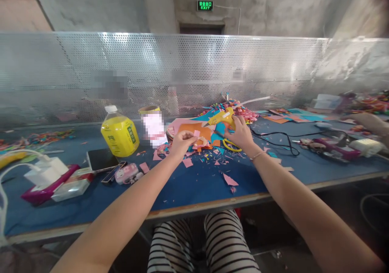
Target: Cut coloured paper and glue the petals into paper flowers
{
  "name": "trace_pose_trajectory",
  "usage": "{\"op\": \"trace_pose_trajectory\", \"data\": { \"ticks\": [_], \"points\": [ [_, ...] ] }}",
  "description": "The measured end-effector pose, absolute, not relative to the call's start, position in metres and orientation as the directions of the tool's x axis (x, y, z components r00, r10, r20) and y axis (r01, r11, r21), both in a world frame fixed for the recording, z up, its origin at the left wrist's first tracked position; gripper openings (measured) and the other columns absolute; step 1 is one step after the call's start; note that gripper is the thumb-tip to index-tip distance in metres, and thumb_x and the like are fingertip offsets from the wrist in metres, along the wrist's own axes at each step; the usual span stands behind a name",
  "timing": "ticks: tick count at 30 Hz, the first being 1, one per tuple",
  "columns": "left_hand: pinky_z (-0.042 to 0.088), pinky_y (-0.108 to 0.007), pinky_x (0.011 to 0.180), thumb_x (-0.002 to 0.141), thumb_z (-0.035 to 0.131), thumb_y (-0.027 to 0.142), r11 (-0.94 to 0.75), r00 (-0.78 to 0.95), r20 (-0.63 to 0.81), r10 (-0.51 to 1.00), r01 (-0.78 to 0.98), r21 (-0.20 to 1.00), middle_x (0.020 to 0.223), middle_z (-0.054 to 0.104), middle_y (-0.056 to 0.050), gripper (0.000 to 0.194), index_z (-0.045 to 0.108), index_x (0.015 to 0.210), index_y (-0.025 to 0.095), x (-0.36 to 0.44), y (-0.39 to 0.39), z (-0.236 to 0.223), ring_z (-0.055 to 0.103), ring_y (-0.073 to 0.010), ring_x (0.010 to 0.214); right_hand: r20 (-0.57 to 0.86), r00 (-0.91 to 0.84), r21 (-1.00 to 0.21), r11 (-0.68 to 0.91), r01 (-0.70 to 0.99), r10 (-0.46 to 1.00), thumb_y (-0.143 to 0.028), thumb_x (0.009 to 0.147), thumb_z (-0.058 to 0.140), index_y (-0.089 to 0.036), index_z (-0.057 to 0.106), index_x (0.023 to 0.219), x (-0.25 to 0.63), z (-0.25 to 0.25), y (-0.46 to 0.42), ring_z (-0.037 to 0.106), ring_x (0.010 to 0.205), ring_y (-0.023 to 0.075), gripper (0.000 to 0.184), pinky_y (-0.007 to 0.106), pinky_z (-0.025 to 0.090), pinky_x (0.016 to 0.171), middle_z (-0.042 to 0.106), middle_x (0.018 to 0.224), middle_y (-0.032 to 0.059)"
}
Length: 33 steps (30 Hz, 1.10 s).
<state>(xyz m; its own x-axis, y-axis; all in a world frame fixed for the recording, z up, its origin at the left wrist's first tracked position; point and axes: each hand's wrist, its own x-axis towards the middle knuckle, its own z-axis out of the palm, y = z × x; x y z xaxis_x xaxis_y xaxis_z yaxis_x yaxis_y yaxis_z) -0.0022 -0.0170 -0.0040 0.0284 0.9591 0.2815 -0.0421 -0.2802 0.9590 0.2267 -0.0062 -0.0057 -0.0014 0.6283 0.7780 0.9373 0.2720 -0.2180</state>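
Note:
My right hand (241, 131) is wrapped round a yellow hot glue gun (221, 117), its dark nozzle aimed left and slightly down. Just left of that nozzle, my left hand (183, 141) pinches a small piece of pink paper (197, 133) between thumb and fingertips. Nozzle and paper look a little apart. Beneath both hands lie an orange sheet of paper (190, 127) and blue paper (215, 132). A yellow loop (232, 146), perhaps a scissors handle, rests below my right hand. Many pink and blue paper scraps (187, 162) are scattered around.
A yellow bottle (120, 133) stands at left, near a phone (101, 160), a pink case (126, 173) and a purple power strip (39, 190) with white chargers. A black cord (284, 135) runs right towards another power strip (337, 149). A co-worker's arm (369, 125) shows at far right.

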Motion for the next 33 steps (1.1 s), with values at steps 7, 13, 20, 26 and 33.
{"op": "trace_pose_trajectory", "data": {
  "ticks": [7,13,20,26,33],
  "points": [
    [0.049,-0.027,0.06,0.055,0.07,0.017,-0.218,0.067,0.223,0.973,-0.066,0.974,0.058,0.061,-0.001,0.015,0.059,0.064,0.012,-0.002,-0.017,-0.005,0.059,-0.0115,0.053,0.853,-0.118,-0.065,0.328,0.942,0.509,-0.033,0.073,0.046,-0.015,0.042,0.097,0.219,-0.008,-0.01,0.054,0.083,0.024,0.031,0.035,0.045,0.07,0.055,0.088,0.0118],
    [0.05,-0.028,0.062,0.055,0.07,0.015,-0.207,0.054,0.209,0.976,-0.034,0.978,0.057,0.062,0.0,0.013,0.059,0.062,0.014,0.001,-0.026,0.0,0.061,-0.0132,0.058,0.865,-0.173,0.025,0.305,0.952,0.471,-0.03,0.073,0.045,-0.018,0.039,0.085,0.215,-0.009,-0.011,0.053,0.076,0.0224,0.018,0.031,0.043,0.062,0.054,0.077,0.0091],
    [0.05,-0.026,0.061,0.055,0.07,0.015,-0.205,0.048,0.206,0.977,-0.021,0.978,0.059,0.063,0.0,0.014,0.059,0.063,0.014,0.002,-0.026,-0.003,0.06,-0.0114,0.055,0.864,-0.234,0.101,0.302,0.948,0.445,-0.028,0.074,0.044,-0.017,0.04,0.083,0.218,-0.009,-0.012,0.054,0.076,0.0215,0.015,0.03,0.042,0.061,0.055,0.077,0.0091],
    [0.051,-0.027,0.061,0.057,0.07,0.018,-0.234,0.067,0.233,0.97,-0.006,0.972,0.062,0.064,-0.001,0.014,0.059,0.064,0.014,0.001,-0.022,-0.008,0.06,-0.0118,0.056,0.854,-0.251,0.107,0.317,0.942,0.456,-0.028,0.075,0.045,-0.017,0.04,0.084,0.216,-0.007,-0.015,0.054,0.079,0.0219,0.015,0.031,0.043,0.063,0.055,0.081,0.0101],
    [0.05,-0.027,0.061,0.056,0.07,0.017,-0.233,0.035,0.234,0.972,-0.027,0.972,0.059,0.063,0.0,0.015,0.059,0.065,0.014,0.002,-0.022,-0.007,0.06,-0.0118,0.055,0.834,-0.248,0.094,0.317,0.944,0.493,-0.027,0.076,0.042,-0.017,0.042,0.084,0.216,-0.006,-0.015,0.053,0.081,0.0226,0.013,0.031,0.043,0.064,0.056,0.083,0.0109]
  ]
}}
